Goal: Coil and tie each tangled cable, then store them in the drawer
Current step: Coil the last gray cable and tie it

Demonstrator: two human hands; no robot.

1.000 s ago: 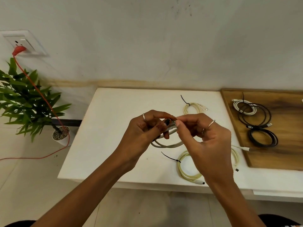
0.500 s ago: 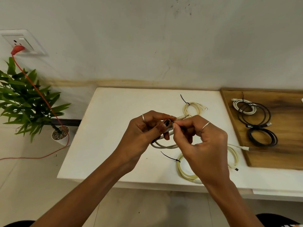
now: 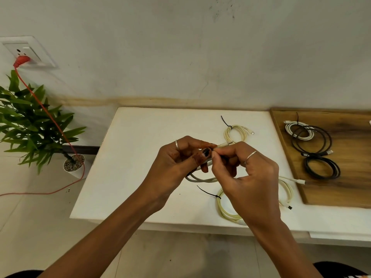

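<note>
We start on the left: our left hand (image 3: 176,161) grips the grey cable coil (image 3: 200,179) above the white bench (image 3: 140,147), thumb pressed over the bundle, loops sagging just beneath the fingers. Moving right, our right hand (image 3: 247,177) pinches what looks like the tie (too small to be sure) right at the left thumb, fingertips touching. The bundle's long axis runs left to right between both hands, so we judge the cinch should pull rightward. Beyond lie two tied cream coils (image 3: 234,133), and further right the wooden tray (image 3: 351,187) holding black cables (image 3: 321,167).
</note>
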